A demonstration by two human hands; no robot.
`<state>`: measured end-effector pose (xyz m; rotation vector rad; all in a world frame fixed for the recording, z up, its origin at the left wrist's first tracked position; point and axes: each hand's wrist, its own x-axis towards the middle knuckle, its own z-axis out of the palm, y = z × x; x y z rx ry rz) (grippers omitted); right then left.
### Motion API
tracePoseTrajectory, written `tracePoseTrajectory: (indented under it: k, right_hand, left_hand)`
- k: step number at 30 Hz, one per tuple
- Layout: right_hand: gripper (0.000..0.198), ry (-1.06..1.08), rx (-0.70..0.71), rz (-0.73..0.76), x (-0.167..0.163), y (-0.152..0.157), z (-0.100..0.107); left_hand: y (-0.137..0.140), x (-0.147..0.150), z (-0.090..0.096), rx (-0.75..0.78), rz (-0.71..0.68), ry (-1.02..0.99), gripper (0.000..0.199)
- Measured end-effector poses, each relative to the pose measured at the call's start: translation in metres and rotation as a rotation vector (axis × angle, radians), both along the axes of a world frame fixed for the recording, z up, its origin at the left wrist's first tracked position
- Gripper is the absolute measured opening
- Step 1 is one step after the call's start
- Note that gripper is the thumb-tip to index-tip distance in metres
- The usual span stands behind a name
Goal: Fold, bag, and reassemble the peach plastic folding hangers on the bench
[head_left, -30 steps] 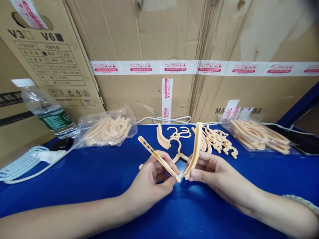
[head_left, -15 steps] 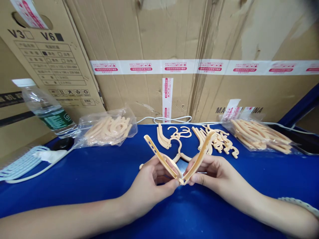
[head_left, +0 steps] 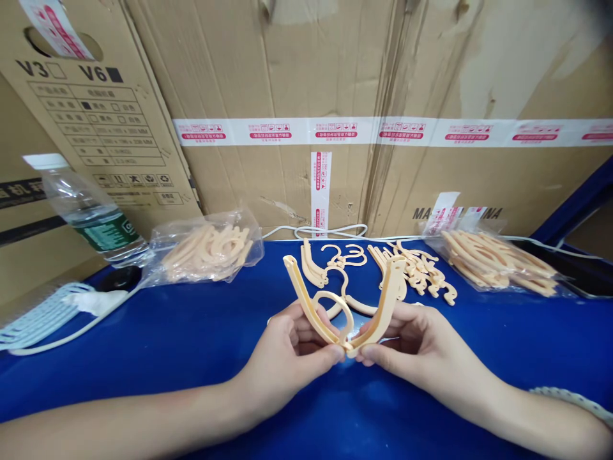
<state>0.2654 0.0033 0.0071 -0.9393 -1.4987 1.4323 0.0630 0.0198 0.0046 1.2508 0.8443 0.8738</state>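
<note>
Between my hands is a beige plastic folding hanger (head_left: 306, 297), its two arms raised in a V and its curved hook between them. My left hand (head_left: 292, 351) is closed on the left arm near the joint, thumb at the pivot. My right hand (head_left: 412, 345) pinches the right arm close to the same joint. Behind it on the blue table lies another beige hanger (head_left: 361, 308), partly hidden by my hands. Farther back are loose hanger arms (head_left: 313, 265), several loose hooks (head_left: 347, 254) and a pile of mixed hanger parts (head_left: 424, 271).
Clear bags of beige parts lie at the left (head_left: 205, 252) and right (head_left: 498, 259). A water bottle (head_left: 96, 211) leans at the left near a light-blue slatted object (head_left: 38, 313). A white cable (head_left: 316, 231) runs along the cardboard boxes (head_left: 287, 185) at the back.
The held hanger has tilted, so its hook now shows more plainly between the arms and the right arm's face has turned. Both hands keep their hold near the joint.
</note>
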Motion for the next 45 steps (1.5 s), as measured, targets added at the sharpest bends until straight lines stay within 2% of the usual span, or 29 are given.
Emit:
tracePoseTrajectory:
  k: [6,11,15,19,25,29,33,38,39,43,45]
  right_hand:
    - [0.020,-0.026,0.031,-0.038,-0.004,0.000,-0.003]
    - [0.030,0.031,-0.013,-0.044,0.000,0.006,0.006]
    - [0.024,0.036,0.063,-0.075,0.027,0.016,0.013]
    - [0.018,-0.194,0.203,-0.083,0.065,0.023,0.011]
    - [0.013,-0.591,0.706,-0.021,0.089,0.029,0.009]
    - [0.013,-0.705,0.878,0.006,0.091,0.034,0.008]
    - [0.013,-0.842,0.924,0.039,0.095,0.038,0.008]
    - [0.012,-0.942,0.890,0.031,0.097,0.037,0.008]
    - [0.012,-0.954,0.878,0.020,0.097,0.036,0.008]
    - [0.017,-1.001,0.832,0.008,0.096,0.034,0.010]
    - [0.018,-1.019,0.814,0.027,0.096,0.034,0.011]
  left_hand:
    - [-0.001,0.000,-0.001,0.004,0.024,0.006,0.032]
    - [0.003,-0.004,0.005,0.000,0.057,-0.038,0.032]
    - [0.015,-0.016,0.013,0.047,0.090,-0.029,0.028]
    - [0.024,-0.037,0.016,0.094,0.080,0.088,0.023]
    - [0.035,-0.067,0.012,0.312,0.116,0.301,0.018]
    - [0.044,-0.073,0.008,0.492,0.094,0.488,0.016]
    - [0.046,-0.073,0.003,0.725,0.045,0.570,0.012]
    - [0.040,-0.072,0.002,1.019,0.019,0.616,0.004]
    - [0.039,-0.072,0.002,1.057,0.001,0.633,0.007]
    - [0.035,-0.070,0.001,1.137,-0.150,0.775,0.045]
    - [0.034,-0.069,0.000,1.153,-0.196,0.819,0.045]
